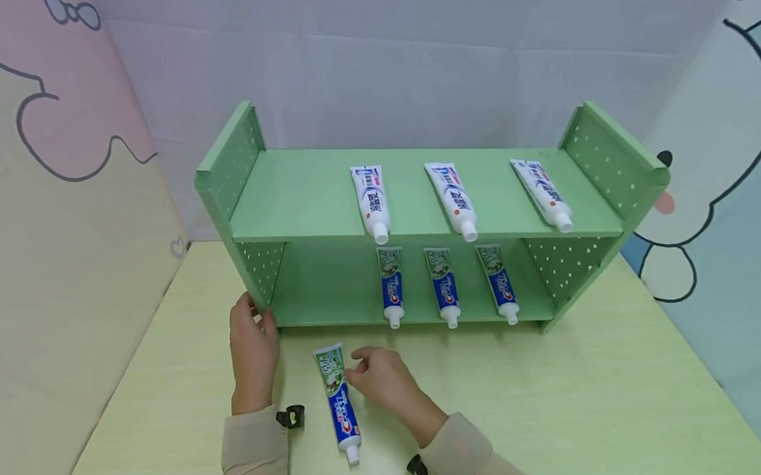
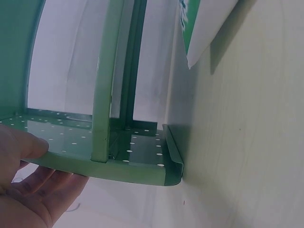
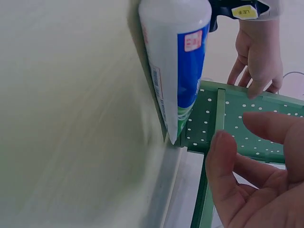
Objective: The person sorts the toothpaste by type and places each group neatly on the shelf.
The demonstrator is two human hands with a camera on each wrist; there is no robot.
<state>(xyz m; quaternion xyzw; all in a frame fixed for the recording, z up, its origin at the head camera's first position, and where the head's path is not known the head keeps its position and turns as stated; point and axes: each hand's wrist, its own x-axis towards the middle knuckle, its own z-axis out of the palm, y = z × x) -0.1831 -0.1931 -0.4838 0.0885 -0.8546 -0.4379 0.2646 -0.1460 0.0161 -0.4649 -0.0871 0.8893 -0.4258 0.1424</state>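
My left hand [image 1: 253, 349] grips the left side panel of a green two-tier shelf [image 1: 304, 191]. In the left wrist view the thumb of that hand [image 2: 28, 185] lies on the panel's inner face and the fingers are outside it. A blue, green and white toothpaste tube [image 1: 340, 402] lies on the table in front of the shelf, its white cap toward me. Just right of this tube is my right hand [image 1: 391, 384]. The right wrist view shows its thumb and forefinger apart, nothing between them, with the tube [image 3: 190, 61] beyond the hand.
Three white toothpaste tubes [image 1: 451, 200] lie on the upper tier, caps at the front edge. On the lower tier lie three blue-green tubes [image 1: 443, 286]. A pale yellow-green table [image 1: 604, 398] carries the shelf, with a plain cloth wall [image 1: 408, 66] behind.
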